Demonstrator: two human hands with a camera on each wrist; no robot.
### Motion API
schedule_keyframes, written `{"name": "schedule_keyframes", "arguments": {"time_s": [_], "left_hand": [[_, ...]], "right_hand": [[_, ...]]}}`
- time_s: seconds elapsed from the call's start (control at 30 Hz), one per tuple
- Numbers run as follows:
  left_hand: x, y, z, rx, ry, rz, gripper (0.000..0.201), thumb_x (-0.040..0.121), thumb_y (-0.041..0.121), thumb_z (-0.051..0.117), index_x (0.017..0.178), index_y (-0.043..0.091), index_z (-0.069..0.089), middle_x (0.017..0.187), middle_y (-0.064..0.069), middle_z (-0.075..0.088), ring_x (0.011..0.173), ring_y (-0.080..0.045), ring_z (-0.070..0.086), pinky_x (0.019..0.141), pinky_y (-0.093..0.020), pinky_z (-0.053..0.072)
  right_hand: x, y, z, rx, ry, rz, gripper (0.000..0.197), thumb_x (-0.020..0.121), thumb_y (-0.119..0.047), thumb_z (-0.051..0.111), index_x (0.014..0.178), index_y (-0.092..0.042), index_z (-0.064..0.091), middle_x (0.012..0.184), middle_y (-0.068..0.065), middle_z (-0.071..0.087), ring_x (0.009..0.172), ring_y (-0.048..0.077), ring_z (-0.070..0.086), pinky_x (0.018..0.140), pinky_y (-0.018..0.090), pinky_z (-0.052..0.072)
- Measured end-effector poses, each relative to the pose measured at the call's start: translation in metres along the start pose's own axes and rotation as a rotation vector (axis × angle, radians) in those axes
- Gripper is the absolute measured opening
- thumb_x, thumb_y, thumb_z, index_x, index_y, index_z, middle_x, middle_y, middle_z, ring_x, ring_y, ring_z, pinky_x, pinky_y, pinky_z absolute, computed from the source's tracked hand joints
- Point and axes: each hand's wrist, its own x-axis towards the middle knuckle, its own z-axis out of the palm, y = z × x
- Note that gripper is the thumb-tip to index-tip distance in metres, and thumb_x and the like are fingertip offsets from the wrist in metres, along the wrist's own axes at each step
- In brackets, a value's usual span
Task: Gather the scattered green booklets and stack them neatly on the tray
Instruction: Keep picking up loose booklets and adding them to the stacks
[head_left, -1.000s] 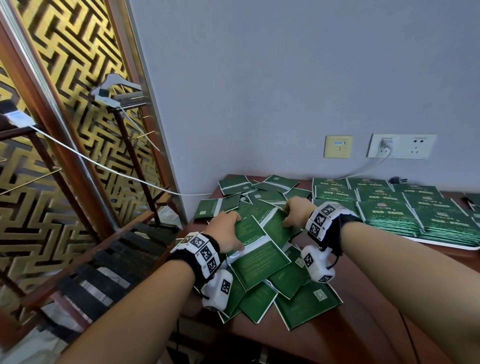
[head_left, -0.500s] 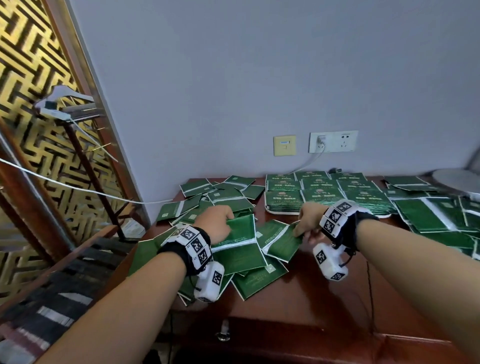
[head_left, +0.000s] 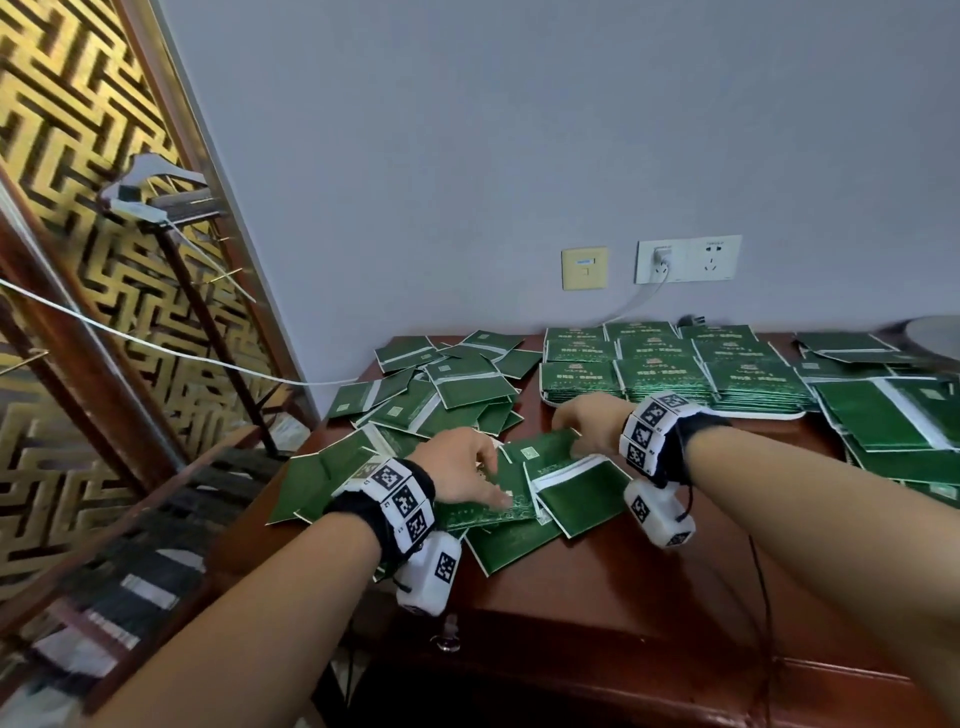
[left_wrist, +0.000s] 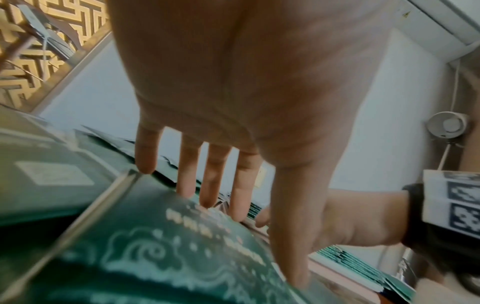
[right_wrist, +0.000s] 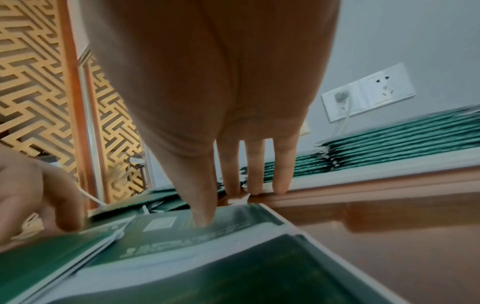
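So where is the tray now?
In the head view the tray sits at the table's back right, under the wall socket, just beyond the right hand.

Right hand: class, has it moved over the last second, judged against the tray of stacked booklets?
Yes. The right hand has moved right, out of the loose pile and closer to the tray, pulling booklets along.
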Motion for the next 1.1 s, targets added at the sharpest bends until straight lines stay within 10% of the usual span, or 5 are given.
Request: {"name": "schedule_keyframes", "arguments": {"time_s": [0.3, 0.47, 0.67, 0.87, 1.1], "left_hand": [[-0.003, -0.002, 0.006, 0.175, -0.040, -0.019, 0.060, 0.057, 0.051, 0.086, 0.108, 0.033, 0.059, 0.117, 0.006, 0.051, 0.114, -0.022, 0.048, 0.103, -0.054, 0.034], [-0.001, -0.001, 0.009, 0.237, -0.079, -0.049, 0.069, 0.055, 0.048, 0.088, 0.113, 0.034, 0.052, 0.120, 0.004, 0.047, 0.115, -0.023, 0.045, 0.102, -0.053, 0.033], [0.000, 0.004, 0.012, 0.245, -0.092, -0.060, 0.067, 0.057, 0.041, 0.088, 0.111, 0.034, 0.049, 0.118, 0.003, 0.044, 0.113, -0.023, 0.045, 0.101, -0.050, 0.036], [-0.003, 0.007, 0.019, 0.237, -0.043, -0.056, 0.064, 0.059, 0.036, 0.086, 0.111, 0.032, 0.049, 0.114, 0.001, 0.043, 0.108, -0.022, 0.046, 0.092, -0.040, 0.046], [-0.010, 0.004, 0.021, 0.197, -0.004, -0.058, 0.055, 0.061, 0.033, 0.081, 0.106, 0.031, 0.049, 0.109, 0.001, 0.043, 0.106, -0.021, 0.044, 0.088, -0.038, 0.047]], "right_hand": [[0.033, -0.021, 0.003, -0.158, -0.123, -0.150, 0.075, 0.074, -0.002, 0.071, 0.141, -0.027, 0.046, 0.130, 0.001, 0.055, 0.113, 0.020, 0.055, 0.092, 0.029, 0.050], [0.023, -0.008, -0.003, -0.099, -0.039, -0.078, 0.027, 0.075, -0.006, 0.075, 0.096, -0.018, 0.063, 0.094, -0.003, 0.064, 0.091, 0.018, 0.062, 0.070, 0.021, 0.047], [-0.007, 0.013, -0.012, -0.089, 0.021, -0.066, 0.029, 0.071, -0.006, 0.073, 0.076, -0.024, 0.052, 0.088, -0.002, 0.060, 0.083, 0.018, 0.056, 0.066, 0.024, 0.045], [-0.044, 0.014, 0.002, -0.084, -0.185, -0.131, 0.048, 0.060, -0.044, 0.087, 0.093, -0.024, 0.059, 0.100, 0.000, 0.061, 0.085, 0.015, 0.056, 0.067, 0.026, 0.045], [-0.048, 0.015, 0.014, -0.097, -0.159, -0.108, 0.051, 0.061, -0.032, 0.088, 0.098, -0.021, 0.055, 0.103, 0.003, 0.060, 0.084, 0.018, 0.057, 0.071, 0.032, 0.049]]}}
